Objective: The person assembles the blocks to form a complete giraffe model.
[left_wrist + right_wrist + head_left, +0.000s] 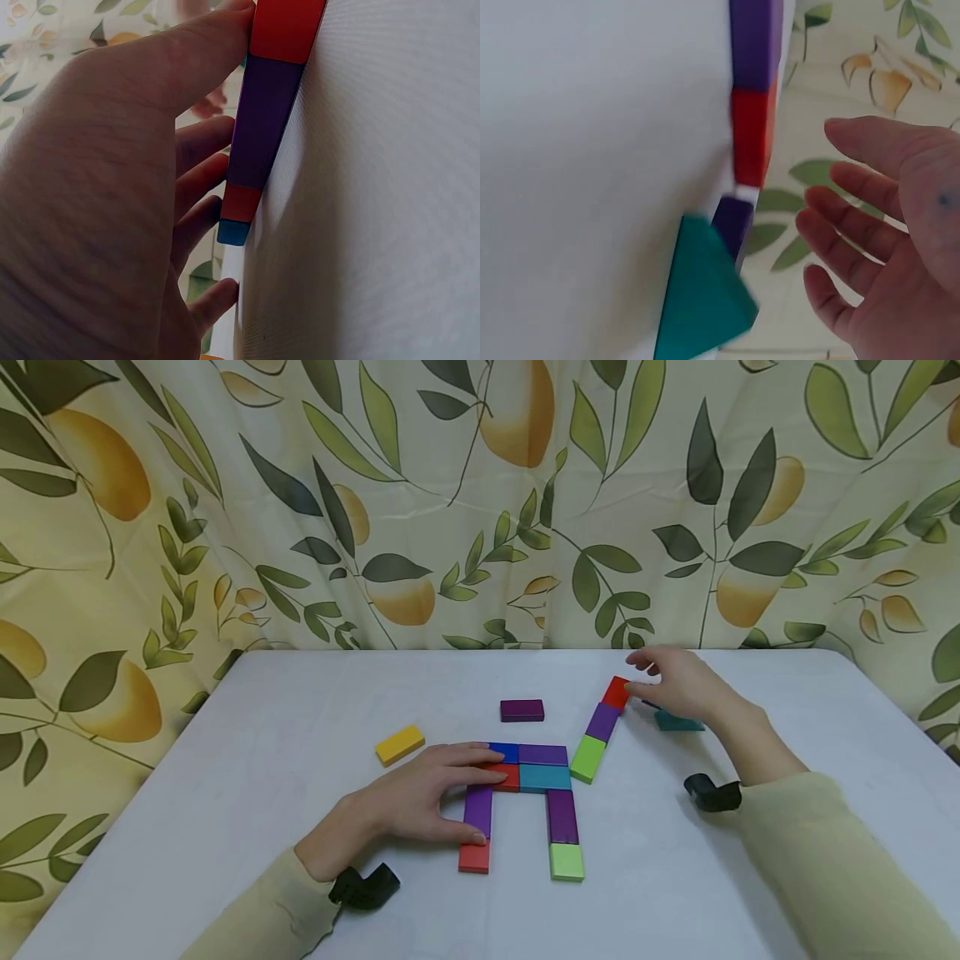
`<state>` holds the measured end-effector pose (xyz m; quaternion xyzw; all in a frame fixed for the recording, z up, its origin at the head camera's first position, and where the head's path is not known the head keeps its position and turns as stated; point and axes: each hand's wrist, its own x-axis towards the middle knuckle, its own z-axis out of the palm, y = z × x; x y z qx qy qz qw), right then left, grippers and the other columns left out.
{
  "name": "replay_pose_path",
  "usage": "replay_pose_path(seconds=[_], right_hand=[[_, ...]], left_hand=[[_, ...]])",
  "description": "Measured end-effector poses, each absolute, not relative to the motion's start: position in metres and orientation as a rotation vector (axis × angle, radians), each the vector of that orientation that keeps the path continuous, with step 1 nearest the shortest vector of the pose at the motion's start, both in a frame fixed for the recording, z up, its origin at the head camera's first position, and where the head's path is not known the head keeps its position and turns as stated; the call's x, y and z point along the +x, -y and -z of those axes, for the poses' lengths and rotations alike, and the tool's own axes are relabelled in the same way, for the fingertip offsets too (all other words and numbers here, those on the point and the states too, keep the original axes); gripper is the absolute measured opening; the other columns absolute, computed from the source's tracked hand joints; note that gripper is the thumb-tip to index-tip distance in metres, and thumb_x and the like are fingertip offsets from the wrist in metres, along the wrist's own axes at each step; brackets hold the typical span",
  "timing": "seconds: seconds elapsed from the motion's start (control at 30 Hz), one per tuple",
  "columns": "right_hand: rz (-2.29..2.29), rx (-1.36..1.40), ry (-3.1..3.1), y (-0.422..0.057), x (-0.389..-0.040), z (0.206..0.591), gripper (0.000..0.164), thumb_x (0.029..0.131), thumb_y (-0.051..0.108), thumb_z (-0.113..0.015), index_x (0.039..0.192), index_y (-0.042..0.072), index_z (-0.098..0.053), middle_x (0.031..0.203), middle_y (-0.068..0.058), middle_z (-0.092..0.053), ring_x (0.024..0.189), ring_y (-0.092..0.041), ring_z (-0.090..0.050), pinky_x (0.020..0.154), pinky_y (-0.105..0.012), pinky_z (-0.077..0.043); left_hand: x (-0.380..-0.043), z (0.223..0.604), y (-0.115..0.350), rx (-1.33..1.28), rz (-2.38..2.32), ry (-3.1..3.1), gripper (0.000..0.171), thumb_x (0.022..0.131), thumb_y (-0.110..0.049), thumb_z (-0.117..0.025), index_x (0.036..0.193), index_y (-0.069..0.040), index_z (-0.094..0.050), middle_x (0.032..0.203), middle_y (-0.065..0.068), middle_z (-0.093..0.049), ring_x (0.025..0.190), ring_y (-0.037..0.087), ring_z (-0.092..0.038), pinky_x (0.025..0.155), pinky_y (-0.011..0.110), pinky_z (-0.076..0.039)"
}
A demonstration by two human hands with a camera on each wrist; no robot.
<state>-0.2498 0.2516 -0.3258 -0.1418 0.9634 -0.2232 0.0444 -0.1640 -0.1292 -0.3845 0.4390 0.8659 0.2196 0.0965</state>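
Observation:
My left hand [412,789] lies over the left side of a flat figure of coloured blocks, its extended fingers touching the blue block [502,752] and red block [509,777]. Its thumb rests at the seam of a purple block [477,810] and a lower red block [474,857]. To the right, a slanted row runs from a green block [587,759] through purple [603,722] to a red end block [616,692]. My right hand [682,685] hovers beside that end block, fingers loosely bent. The right wrist view shows nothing held in that hand [870,232].
A yellow block [400,745] lies left of the figure, and a dark purple block [522,710] behind it. Below the right hand are a teal wedge-like piece [701,292] and another dark purple block [735,223]. A patterned curtain [465,527] hangs behind the white table [337,693].

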Motion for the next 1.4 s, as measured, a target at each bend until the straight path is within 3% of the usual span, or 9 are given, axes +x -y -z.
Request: replay_pose_path(seconds=[0.63, 1.4], right_hand=[[0.773, -0.71, -2.786, -0.163, -0.251, 0.34, 0.044, 0.094, 0.013, -0.069, 0.134, -0.001, -0.06, 0.129, -0.019, -0.062, 0.119, -0.036, -0.056, 0.099, -0.053, -0.048], [0.695, -0.842, -2.735, -0.147, -0.251, 0.345, 0.049, 0.091, 0.014, -0.072, 0.137, 0.001, -0.059, 0.132, -0.017, -0.06, 0.122, -0.035, -0.056, 0.102, -0.052, -0.047]], left_hand=[[-0.166, 0.384, 0.128, 1.326, -0.645, -2.559, 0.071, 0.086, -0.054, -0.071, 0.149, -0.027, -0.054, 0.159, -0.012, -0.035, 0.149, 0.011, -0.021, 0.118, 0.045, -0.027], [-0.167, 0.386, 0.13, 1.335, -0.654, -2.561, 0.069, 0.087, -0.055, -0.07, 0.148, -0.027, -0.055, 0.16, -0.012, -0.034, 0.149, 0.012, -0.021, 0.118, 0.046, -0.027]])
